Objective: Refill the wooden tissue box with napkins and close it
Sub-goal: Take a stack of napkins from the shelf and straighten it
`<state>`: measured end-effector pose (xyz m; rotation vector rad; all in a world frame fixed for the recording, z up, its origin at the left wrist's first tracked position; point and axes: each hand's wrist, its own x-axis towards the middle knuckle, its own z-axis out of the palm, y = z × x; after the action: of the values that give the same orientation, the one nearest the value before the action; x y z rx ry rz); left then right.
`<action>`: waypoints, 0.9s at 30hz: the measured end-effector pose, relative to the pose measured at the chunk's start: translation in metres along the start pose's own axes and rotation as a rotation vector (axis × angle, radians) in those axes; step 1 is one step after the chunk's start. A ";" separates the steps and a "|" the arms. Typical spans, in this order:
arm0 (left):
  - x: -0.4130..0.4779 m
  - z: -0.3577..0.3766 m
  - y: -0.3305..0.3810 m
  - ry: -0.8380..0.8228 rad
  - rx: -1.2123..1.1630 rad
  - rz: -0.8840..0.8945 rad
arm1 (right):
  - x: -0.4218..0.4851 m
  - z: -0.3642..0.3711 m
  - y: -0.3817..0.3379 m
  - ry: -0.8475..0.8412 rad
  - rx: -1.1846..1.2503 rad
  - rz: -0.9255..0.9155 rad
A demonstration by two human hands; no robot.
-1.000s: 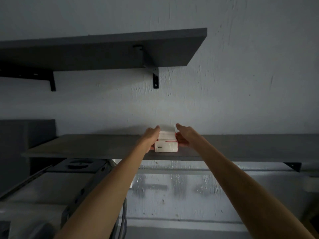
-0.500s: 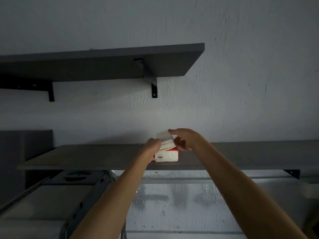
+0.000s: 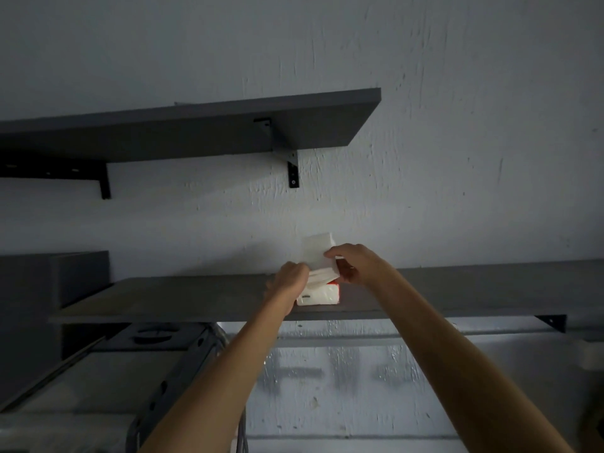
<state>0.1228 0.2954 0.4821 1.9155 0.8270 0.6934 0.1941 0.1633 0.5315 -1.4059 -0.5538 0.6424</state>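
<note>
The right hand (image 3: 354, 263) is curled round a bunch of white napkins (image 3: 316, 251). It holds the bunch tilted, with the top corner pointing to 11 o'clock. The left hand (image 3: 289, 282) is at 8 o'clock from the right one. Its fingers are curled on the bunch's lower left edge. Just under both hands, at 6 o'clock, a white and red pack (image 3: 322, 295) lies flat on the lower shelf (image 3: 179, 299), near the front edge. The bunch touches the top of the pack. Behind it all is a rough pale wall (image 3: 457, 191). At 11 o'clock, well above the hands, is the upper shelf (image 3: 196, 132) with a black bracket (image 3: 293, 173). At 9 o'clock, far to the left, stands a dark box (image 3: 52, 282).
</note>
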 end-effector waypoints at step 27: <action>-0.235 0.199 0.088 -0.617 -0.537 0.438 | -0.205 -0.247 0.113 0.049 0.389 -0.441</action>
<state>0.1489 -0.0219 0.4445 1.6618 -0.1644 0.4614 0.2099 -0.1506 0.4006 -0.8920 -0.6362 0.3343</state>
